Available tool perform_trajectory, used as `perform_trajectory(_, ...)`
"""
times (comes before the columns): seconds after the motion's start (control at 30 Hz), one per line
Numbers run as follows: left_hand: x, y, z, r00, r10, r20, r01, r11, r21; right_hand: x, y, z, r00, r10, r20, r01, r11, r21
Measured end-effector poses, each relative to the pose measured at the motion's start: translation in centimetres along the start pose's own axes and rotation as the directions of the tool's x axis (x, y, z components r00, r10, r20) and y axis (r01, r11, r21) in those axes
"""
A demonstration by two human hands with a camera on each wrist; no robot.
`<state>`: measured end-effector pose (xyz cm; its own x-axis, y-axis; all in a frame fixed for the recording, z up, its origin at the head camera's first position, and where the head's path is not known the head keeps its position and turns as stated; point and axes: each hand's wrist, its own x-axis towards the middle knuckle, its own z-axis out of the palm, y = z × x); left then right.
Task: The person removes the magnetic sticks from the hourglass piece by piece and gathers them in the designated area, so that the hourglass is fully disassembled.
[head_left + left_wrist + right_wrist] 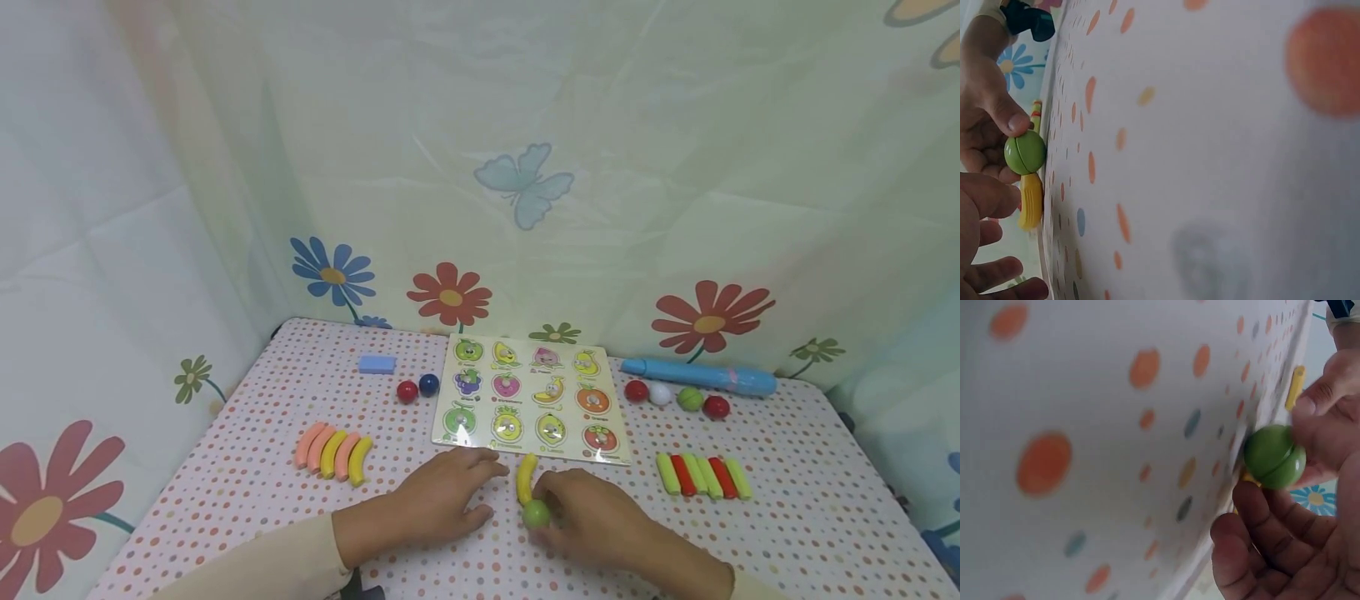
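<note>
Between thumb and fingers, my right hand (596, 521) pinches a grooved green ball (536, 514) at the table's near middle. Just beyond the ball lies a curved yellow stick (527, 479), banana-like; whether the two touch I cannot tell. To the left, my left hand (444, 497) hovers or rests with loosely spread fingers, holding nothing. The left wrist view shows the right thumb on the green ball (1025, 152) with the yellow stick (1031, 201) beside it. In the right wrist view, the right hand's fingers (1291, 537) are below the ball (1274, 456).
A fruit picture board (531, 398) lies beyond the hands. Curved pink and yellow sticks (332, 452) line up at left, straight green and red sticks (703, 476) at right. Several balls (660, 393), a blue block (377, 364) and a blue tube-like object (699, 376) lie farther back.
</note>
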<state>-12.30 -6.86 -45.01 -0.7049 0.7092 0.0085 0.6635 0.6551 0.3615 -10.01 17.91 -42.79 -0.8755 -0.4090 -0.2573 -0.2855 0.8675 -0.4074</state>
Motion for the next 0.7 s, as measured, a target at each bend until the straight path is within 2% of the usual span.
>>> perform_trajectory(0.1,-0.04,0.05,-0.02,1.0,-0.003,0.0,0.003,1.0,-0.004,0.05,-0.17,0.02,1.0,0.001,0.012,-0.001,1.0,0.024)
perform_trajectory(0.37,-0.04,0.34,-0.1,1.0,-0.001,-0.007,0.001,1.0,0.0,-0.12,-0.54,0.41,0.99,-0.139,0.028,0.137,0.99,0.043)
perform_trajectory(0.7,0.46,0.63,0.02,0.999,-0.018,-0.035,0.019,1.0,0.02,0.08,-0.83,0.59,0.98,-0.188,0.058,0.187,0.982,0.03)
